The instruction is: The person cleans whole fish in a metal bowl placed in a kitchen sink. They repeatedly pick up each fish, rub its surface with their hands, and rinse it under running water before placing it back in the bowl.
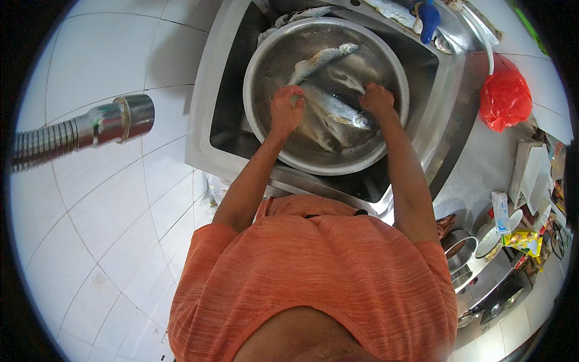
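A large round metal basin [325, 171] of cloudy water sits in the sink, with several whole fish in it. My left hand [287, 111] is over the basin's left side, fingers curled. Its fingertips are near the tail ends of an upper fish [316, 63] and a middle fish [337, 108]; whether it grips either is unclear. At the right side, my right hand [377, 98] points its bent fingers down at the water, beside the end of a pale fish [348, 82]. Its fingertips are partly hidden. More fish [319, 131] lie blurred underwater below the middle one.
The basin stands inside a stainless steel sink [203, 131]. More fish [312, 13] lie behind it. A blue-handled tool [428, 22] rests by fish at the upper right. A red plastic bag [505, 97] hangs right; pots [460, 249] stand lower right. A flexible metal pipe [86, 129] juts in left.
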{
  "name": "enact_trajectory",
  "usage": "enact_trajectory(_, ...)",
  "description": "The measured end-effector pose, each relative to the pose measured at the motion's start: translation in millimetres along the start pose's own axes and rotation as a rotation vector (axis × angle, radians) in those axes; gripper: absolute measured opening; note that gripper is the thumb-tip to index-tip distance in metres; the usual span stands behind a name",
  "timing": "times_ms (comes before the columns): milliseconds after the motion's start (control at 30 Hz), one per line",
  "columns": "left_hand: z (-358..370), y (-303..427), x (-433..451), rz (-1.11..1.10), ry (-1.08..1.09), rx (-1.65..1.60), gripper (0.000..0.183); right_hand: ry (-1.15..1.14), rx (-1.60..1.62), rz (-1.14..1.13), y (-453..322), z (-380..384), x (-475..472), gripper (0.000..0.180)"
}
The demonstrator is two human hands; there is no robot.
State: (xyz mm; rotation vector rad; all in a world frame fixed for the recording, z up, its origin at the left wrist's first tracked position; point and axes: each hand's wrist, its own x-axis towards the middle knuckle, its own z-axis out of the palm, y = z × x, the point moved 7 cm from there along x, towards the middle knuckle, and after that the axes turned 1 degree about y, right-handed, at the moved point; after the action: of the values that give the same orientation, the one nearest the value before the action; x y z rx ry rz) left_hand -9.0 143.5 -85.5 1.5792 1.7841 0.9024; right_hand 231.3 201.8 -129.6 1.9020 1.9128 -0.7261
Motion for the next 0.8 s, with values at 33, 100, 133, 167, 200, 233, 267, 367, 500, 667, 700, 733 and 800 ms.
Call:
enact_trajectory(33, 2, -1, -2, -0.018, -0.006, -0.018, 0.020, 0.086, 0.029, -0.051, 0, -2, -3, 0.029)
enact_trajectory(100, 13, 0, -6, -0.006, -0.086, -0.016, 0.021, 0.258, 0.086, -0.156, 1, -2, -11, 0.026)
enact_trajectory(133, 16, 2, -7, -0.002, -0.121, -0.010, 0.021, 0.267, 0.103, -0.171, -6, -14, -23, 0.025)
enact_trajectory(167, 20, 6, -10, 0.025, -0.147, -0.020, 0.023, 0.276, 0.121, -0.186, -10, -28, -38, 0.024)
enact_trajectory(200, 24, 15, -13, 0.057, -0.175, -0.032, 0.024, 0.288, 0.139, -0.196, -14, -45, -52, 0.023)
enact_trajectory(233, 28, 26, -16, 0.088, -0.207, -0.045, 0.026, 0.287, 0.091, -0.252, -20, -55, -62, 0.023)
enact_trajectory(267, 29, 36, -17, 0.123, -0.206, -0.033, 0.029, 0.285, 0.043, -0.308, -25, -63, -71, 0.024)
enact_trajectory(367, 26, 77, -11, 0.235, -0.242, -0.053, 0.039, 0.361, 0.055, -0.504, -33, -91, -104, 0.025)
enact_trajectory(500, 28, 111, -2, 0.172, -0.583, -0.304, 0.050, 0.448, 0.196, -0.717, -35, -119, -133, 0.025)
enact_trajectory(667, 29, 116, -2, 0.043, -0.839, -0.467, 0.060, 0.280, 0.417, -0.894, -44, -139, -146, 0.028)
enact_trajectory(700, 24, 123, -4, 0.033, -0.869, -0.466, 0.061, 0.239, 0.458, -0.898, -45, -139, -146, 0.030)
enact_trajectory(733, 23, 127, -6, 0.023, -0.897, -0.465, 0.062, 0.220, 0.501, -0.905, -45, -137, -144, 0.031)
enact_trajectory(800, 23, 127, -11, -0.019, -0.903, -0.513, 0.062, 0.178, 0.586, -0.922, -45, -132, -141, 0.035)
